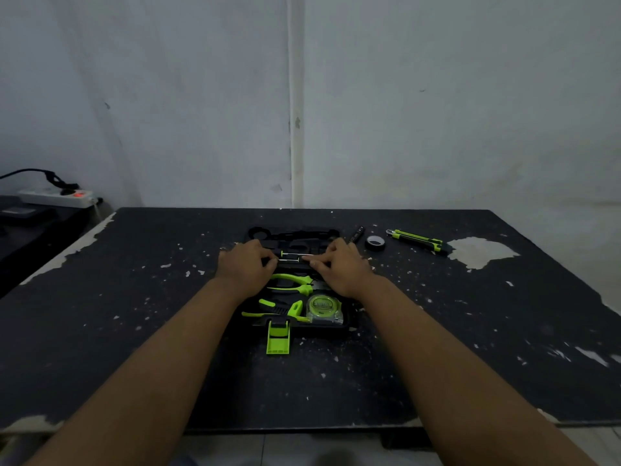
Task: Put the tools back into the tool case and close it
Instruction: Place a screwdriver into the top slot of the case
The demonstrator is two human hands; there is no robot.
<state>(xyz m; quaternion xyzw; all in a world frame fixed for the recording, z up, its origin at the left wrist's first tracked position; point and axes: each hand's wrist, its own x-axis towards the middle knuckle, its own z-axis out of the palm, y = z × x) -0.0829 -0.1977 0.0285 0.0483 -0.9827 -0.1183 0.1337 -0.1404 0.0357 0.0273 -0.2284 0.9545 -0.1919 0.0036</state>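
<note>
An open black tool case [336,327] lies mid-table, its lid [292,234] flat at the far side and a green latch [278,338] hanging at the near edge. Inside lie green-handled pliers [295,284], a green tape measure [323,306] and another green-and-black tool [279,309]. A thin screwdriver [290,260] lies across the case's middle; my left hand [247,267] pinches its handle end and my right hand [339,265] its tip end. A second small screwdriver [290,253] sits just behind it.
On the scuffed black table [134,331], right of the case, lie a black tape roll [375,243], a thin dark tester pen [357,234] and a green-black utility knife [416,240]. A white power strip [55,196] sits on a side surface at far left. A wall stands behind.
</note>
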